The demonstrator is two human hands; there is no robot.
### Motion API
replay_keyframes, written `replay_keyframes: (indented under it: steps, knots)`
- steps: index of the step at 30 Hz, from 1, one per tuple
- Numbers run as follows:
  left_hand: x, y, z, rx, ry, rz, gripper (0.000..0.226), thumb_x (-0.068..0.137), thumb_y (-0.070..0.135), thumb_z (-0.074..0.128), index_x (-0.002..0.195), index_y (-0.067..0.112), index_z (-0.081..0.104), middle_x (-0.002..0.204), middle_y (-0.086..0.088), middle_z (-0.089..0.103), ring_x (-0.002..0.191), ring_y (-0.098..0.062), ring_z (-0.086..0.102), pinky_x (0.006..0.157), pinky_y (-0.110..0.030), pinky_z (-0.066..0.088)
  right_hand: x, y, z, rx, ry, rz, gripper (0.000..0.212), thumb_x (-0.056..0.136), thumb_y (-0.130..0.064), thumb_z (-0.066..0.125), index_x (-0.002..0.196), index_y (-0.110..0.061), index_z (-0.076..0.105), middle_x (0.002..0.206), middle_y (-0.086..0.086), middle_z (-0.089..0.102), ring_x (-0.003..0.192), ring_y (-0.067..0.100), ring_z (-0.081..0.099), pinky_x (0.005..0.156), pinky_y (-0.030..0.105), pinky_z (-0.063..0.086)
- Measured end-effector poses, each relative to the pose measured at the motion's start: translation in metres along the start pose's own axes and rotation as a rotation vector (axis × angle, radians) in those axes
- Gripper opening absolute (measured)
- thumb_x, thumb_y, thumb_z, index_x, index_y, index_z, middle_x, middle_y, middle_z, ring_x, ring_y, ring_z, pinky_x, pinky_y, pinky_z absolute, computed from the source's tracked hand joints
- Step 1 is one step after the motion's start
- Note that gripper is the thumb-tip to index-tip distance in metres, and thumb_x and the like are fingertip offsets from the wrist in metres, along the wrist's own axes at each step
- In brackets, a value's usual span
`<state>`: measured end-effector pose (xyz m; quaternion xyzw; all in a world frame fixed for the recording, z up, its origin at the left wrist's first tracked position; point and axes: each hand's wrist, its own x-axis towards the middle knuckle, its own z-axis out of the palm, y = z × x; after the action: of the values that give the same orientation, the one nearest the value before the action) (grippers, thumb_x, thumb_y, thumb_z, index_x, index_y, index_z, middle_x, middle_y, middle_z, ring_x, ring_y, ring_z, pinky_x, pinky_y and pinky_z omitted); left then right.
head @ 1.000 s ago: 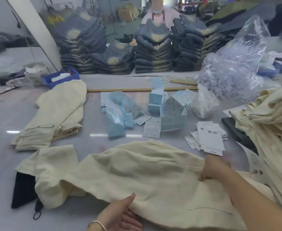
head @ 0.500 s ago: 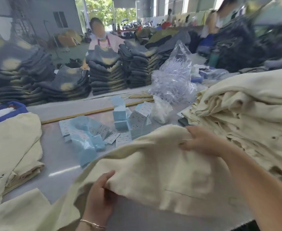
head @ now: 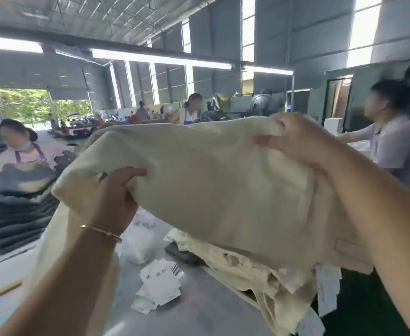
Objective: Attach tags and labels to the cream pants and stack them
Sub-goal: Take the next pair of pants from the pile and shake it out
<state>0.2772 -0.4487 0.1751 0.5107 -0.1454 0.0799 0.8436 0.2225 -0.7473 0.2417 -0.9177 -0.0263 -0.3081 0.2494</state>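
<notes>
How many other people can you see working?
3 clearly: a person at far left behind dark folded clothes, a person in the middle background, a person at right. Tiny, blurry figures farther back may be more.

Plain cream pants [head: 211, 180], white paper tags [head: 159, 284], dark grey-blue folded stacks [head: 15, 209]

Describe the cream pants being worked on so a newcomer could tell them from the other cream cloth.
Start at the grey table, where a heap of cream pants lies on the right. Above it hangs one pair of cream pants, gripped by the left hand and right hand: the only pair held in the air.
</notes>
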Motion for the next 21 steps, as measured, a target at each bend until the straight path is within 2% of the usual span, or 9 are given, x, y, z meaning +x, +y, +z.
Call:
replay_keyframes:
  steps: [2, 5, 7, 9, 12, 13, 15, 19, 21]
  knots:
    - [0.033, -0.003, 0.045, 0.007, -0.03, -0.027, 0.021, 0.083, -0.011, 0.047, 0.071, 0.002, 0.059, 0.071, -0.007, 0.061, 0.071, -0.019, 0.063, 0.066, -0.022, 0.051, 0.024, 0.023, -0.028, 0.0, 0.078, 0.035, 0.045, 0.082, -0.051, 0.068, 0.107, -0.014, 0.065, 0.096, 0.007, 0.065, 0.079, 0.018, 0.056, 0.055, 0.02, 0.037]
    - [0.075, -0.011, 0.1, 0.062, -0.111, 0.021, 0.046, 0.088, -0.015, 0.04, 0.055, 0.011, 0.058, 0.042, 0.011, 0.054, 0.046, -0.003, 0.056, 0.044, -0.01, 0.043, 0.059, 0.057, -0.054, 0.021, 0.09, 0.092, 0.041, 0.084, -0.048, 0.068, 0.1, -0.011, 0.066, 0.09, 0.009, 0.068, 0.065, 0.014, 0.056, 0.052, 0.02, 0.038]
    - [0.104, -0.018, 0.128, 0.086, -0.111, 0.071, 0.049, 0.089, -0.016, 0.037, 0.054, 0.012, 0.058, 0.038, 0.015, 0.052, 0.041, 0.0, 0.056, 0.043, -0.008, 0.041, 0.084, 0.08, -0.062, 0.072, 0.084, 0.118, 0.033, 0.084, -0.047, 0.068, 0.093, -0.014, 0.067, 0.088, 0.005, 0.069, 0.067, 0.015, 0.062, 0.054, 0.02, 0.044]
    - [0.14, -0.028, 0.142, 0.027, -0.033, 0.039, 0.054, 0.084, -0.014, 0.041, 0.041, 0.014, 0.057, 0.041, 0.006, 0.05, 0.042, -0.007, 0.054, 0.045, -0.015, 0.045, 0.107, 0.1, -0.065, 0.108, 0.094, 0.139, 0.031, 0.085, -0.045, 0.068, 0.094, -0.016, 0.067, 0.093, 0.008, 0.071, 0.08, 0.023, 0.068, 0.065, 0.026, 0.051]
    - [0.18, -0.043, 0.156, -0.018, -0.01, 0.001, 0.035, 0.08, -0.014, 0.042, 0.054, 0.005, 0.055, 0.063, -0.008, 0.046, 0.06, -0.02, 0.05, 0.062, -0.028, 0.044, 0.136, 0.128, -0.06, 0.111, 0.084, 0.149, 0.036, 0.086, -0.042, 0.068, 0.098, -0.009, 0.066, 0.099, 0.015, 0.07, 0.089, 0.031, 0.068, 0.069, 0.032, 0.05]
    - [0.19, -0.05, 0.16, 0.016, -0.013, -0.004, 0.037, 0.08, -0.014, 0.041, 0.054, 0.005, 0.058, 0.065, -0.01, 0.049, 0.061, -0.022, 0.052, 0.064, -0.029, 0.045, 0.143, 0.136, -0.057, 0.127, 0.079, 0.152, 0.036, 0.086, -0.041, 0.069, 0.099, -0.007, 0.066, 0.099, 0.017, 0.069, 0.087, 0.031, 0.068, 0.069, 0.033, 0.051]
    - [0.2, -0.056, 0.169, 0.091, -0.022, -0.021, 0.047, 0.081, -0.013, 0.043, 0.046, 0.01, 0.064, 0.059, -0.007, 0.058, 0.056, -0.018, 0.059, 0.059, -0.026, 0.05, 0.153, 0.152, -0.053, 0.195, 0.082, 0.161, 0.034, 0.085, -0.037, 0.071, 0.098, -0.006, 0.067, 0.097, 0.018, 0.07, 0.077, 0.026, 0.066, 0.065, 0.031, 0.049]
    - [0.203, -0.041, 0.201, 0.124, -0.097, 0.059, 0.023, 0.079, -0.012, 0.052, 0.072, 0.008, 0.062, 0.064, -0.004, 0.059, 0.054, -0.016, 0.061, 0.053, -0.021, 0.052, 0.162, 0.18, -0.061, 0.281, 0.113, 0.194, 0.03, 0.083, -0.041, 0.072, 0.089, -0.012, 0.068, 0.085, 0.007, 0.071, 0.061, 0.013, 0.061, 0.05, 0.021, 0.045]
    - [0.203, -0.025, 0.228, 0.148, -0.156, 0.111, 0.018, 0.079, -0.009, 0.055, 0.075, 0.007, 0.062, 0.062, -0.002, 0.06, 0.054, -0.015, 0.061, 0.049, -0.019, 0.05, 0.159, 0.191, -0.066, 0.309, 0.143, 0.233, 0.03, 0.081, -0.046, 0.071, 0.087, -0.017, 0.066, 0.081, -0.001, 0.068, 0.059, 0.009, 0.061, 0.04, 0.016, 0.041]
